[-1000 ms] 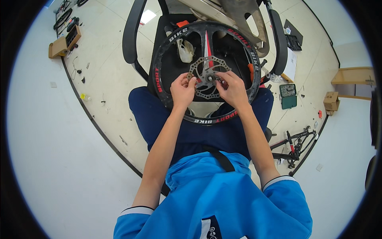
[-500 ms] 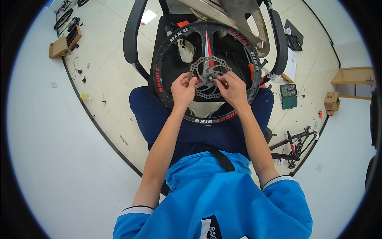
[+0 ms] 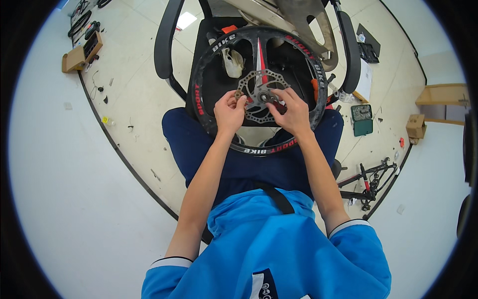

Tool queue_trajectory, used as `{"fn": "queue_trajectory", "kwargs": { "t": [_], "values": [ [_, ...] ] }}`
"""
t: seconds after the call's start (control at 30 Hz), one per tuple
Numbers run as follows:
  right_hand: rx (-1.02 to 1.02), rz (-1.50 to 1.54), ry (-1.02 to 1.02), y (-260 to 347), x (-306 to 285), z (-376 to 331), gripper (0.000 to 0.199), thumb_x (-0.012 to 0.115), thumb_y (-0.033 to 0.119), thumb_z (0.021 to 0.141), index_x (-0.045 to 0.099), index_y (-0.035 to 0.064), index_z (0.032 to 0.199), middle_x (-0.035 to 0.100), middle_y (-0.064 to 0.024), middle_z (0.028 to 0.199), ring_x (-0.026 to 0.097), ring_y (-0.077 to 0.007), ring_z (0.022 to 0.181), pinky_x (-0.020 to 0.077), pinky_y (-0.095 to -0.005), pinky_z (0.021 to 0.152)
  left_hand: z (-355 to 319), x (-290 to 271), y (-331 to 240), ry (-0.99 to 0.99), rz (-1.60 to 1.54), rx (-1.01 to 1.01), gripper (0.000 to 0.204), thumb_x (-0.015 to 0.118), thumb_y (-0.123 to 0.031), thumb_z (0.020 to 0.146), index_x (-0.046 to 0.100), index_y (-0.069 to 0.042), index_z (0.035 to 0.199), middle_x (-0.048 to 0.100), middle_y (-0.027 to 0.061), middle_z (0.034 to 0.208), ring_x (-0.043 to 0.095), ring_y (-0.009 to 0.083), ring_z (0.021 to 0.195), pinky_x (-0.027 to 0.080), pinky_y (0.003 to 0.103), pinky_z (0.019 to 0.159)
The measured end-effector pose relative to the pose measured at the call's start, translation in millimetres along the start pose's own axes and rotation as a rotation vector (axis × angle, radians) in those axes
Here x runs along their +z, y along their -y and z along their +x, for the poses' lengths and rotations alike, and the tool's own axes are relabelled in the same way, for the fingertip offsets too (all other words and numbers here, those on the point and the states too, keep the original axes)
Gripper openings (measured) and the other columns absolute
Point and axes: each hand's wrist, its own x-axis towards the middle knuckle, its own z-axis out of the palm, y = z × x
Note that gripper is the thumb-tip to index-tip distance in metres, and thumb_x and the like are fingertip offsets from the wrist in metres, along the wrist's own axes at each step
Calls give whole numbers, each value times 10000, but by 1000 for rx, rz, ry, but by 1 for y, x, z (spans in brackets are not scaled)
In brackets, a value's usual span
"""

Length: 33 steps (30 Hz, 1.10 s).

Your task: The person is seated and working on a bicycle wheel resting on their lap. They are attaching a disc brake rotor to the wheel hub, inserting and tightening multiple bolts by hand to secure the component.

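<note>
A black bicycle wheel (image 3: 200, 67) with red and white lettering rests across my thighs and the black chair seat. At its hub lies a silver brake disc (image 3: 260, 118) with holes around its edge, and a short axle end (image 3: 263, 97) stands up in the middle. My left hand (image 3: 229, 110) pinches a small brownish metal piece (image 3: 238, 93) at the disc's left edge; its kind is too small to tell. On the right side of the axle is my right hand (image 3: 293, 112), its thumb and forefinger apart around the hub with nothing visible between them.
Chair armrests (image 3: 163, 47) flank the wheel, with a beige frame part (image 3: 303, 17) beyond. A whitish piece (image 3: 232, 63) lies on the seat. On the floor at right are an open green case (image 3: 362, 128) and a black bike frame (image 3: 366, 182). A cardboard box (image 3: 73, 59) stands far left.
My right thumb and forefinger have spread from a pinch at the axle end, the forefinger moving up and the thumb down. My left hand has stayed in place with the small piece.
</note>
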Motion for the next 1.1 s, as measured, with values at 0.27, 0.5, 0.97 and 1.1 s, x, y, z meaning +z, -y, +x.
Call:
{"fn": "queue_trajectory", "kwargs": {
  "t": [0.27,0.5,0.97,1.1],
  "values": [
    [66,75,84,-7,0,-1,137,789,85,813,678,23,865,600,-80,795,623,-213,622,507,-304,571,1,0,2,1,9,8,185,671,-34,925,655,59,1084,720,61,821,640,68,687,502,222,622],
    [98,78,125,-12,1,-3,181,793,135,803,638,49,835,599,-65,791,643,-233,641,504,-327,578,3,0,4,-1,4,22,173,669,-31,926,657,57,1075,717,57,817,635,69,673,497,220,609],
    [88,119,144,-15,-1,-3,123,727,52,836,675,62,947,614,-68,793,653,-219,665,512,-315,614,-2,3,-4,-8,-26,-18,163,658,-29,933,660,48,1077,723,59,836,639,71,694,504,224,623],
    [76,129,133,-16,0,-3,127,728,49,836,676,60,952,617,-64,791,645,-220,656,505,-314,606,-3,2,-4,-2,-18,-17,166,659,-29,932,661,48,1079,722,57,830,639,67,694,501,222,619]
  ]
}}
